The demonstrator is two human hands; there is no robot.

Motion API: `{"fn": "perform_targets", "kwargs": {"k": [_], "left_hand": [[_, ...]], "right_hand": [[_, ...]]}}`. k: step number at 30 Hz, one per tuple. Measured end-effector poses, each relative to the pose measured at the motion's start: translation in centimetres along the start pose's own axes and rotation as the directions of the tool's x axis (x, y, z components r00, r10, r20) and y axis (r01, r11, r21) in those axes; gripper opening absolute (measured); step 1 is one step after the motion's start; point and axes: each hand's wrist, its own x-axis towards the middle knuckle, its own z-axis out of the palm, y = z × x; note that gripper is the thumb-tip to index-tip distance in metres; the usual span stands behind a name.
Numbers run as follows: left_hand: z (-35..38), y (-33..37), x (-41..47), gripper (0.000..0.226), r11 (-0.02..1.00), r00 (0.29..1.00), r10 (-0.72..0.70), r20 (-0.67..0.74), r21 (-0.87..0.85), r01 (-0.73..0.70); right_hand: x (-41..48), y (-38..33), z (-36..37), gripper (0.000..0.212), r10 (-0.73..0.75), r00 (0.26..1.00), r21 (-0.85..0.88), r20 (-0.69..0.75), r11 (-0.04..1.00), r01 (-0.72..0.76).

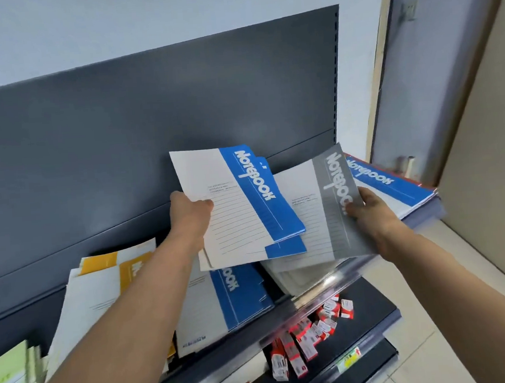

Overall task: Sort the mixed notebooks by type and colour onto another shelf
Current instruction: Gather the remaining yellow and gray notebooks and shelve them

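So we're standing at the dark back panel point(149, 124) with the shelf point(328, 288) running below it. The notebooks are lying on that shelf in loose piles: a yellow pile point(101, 281) on the left, a blue pile point(241, 298) in the middle, a pale stack point(294, 278) beside that, and a blue-topped pile point(396, 186) out at the right end.

The rest we're holding above them. Our left hand point(189, 214) is pinching a couple of blue notebooks point(246, 204) by their white edge, thumb on top, and they're hanging over the middle pile. Our right hand point(370, 209) is gripping a grey notebook point(322, 216) by its grey edge, thumb over the printed title, just above the pale stack, with its left side hiding behind the blue ones. So both hands are clamped on paper, well apart from each other.

Handling-wise, we're guessing these are thin, light and floppy, with smooth covers that are probably sliding on each other easily. An edge pinch is working for a copy or two. A fatter bunch is likely needing a hold near the bound edge or a hand flat underneath, or it's going to fan out.

Smallest bit: little red-and-white boxes point(305, 338) are lying scattered on the lower shelf point(375, 311).
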Motion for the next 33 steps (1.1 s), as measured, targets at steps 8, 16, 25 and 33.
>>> {"fn": "perform_targets", "kwargs": {"k": [8, 16, 25, 33], "left_hand": [[9.7, 2.3, -2.1, 0.029, 0.995, 0.999, -0.037, 0.014, -0.095, 0.038], [19.9, 4.7, -4.5, 0.013, 0.981, 0.993, -0.114, 0.0, -0.156, 0.112], [28.0, 3.2, -4.0, 0.018, 0.983, 0.986, -0.166, -0.021, -0.082, 0.164], [31.5, 0.4, -4.1, 0.039, 0.933, 0.994, -0.051, -0.099, 0.351, 0.083]], "right_hand": [[5.5, 0.3, -7.4, 0.023, 0.011, 0.998, -0.013, -0.065, 1.0, -0.012], [8.7, -0.3, -16.6, 0.027, -0.1, 0.957, -0.07, -0.271, 0.994, 0.085], [9.4, 0.0, -24.0, 0.022, 0.006, 0.982, -0.137, -0.187, 0.99, -0.032], [7.5, 1.0, -30.1, 0.022, -0.005, 0.934, -0.122, -0.358, 0.992, -0.042]]}}
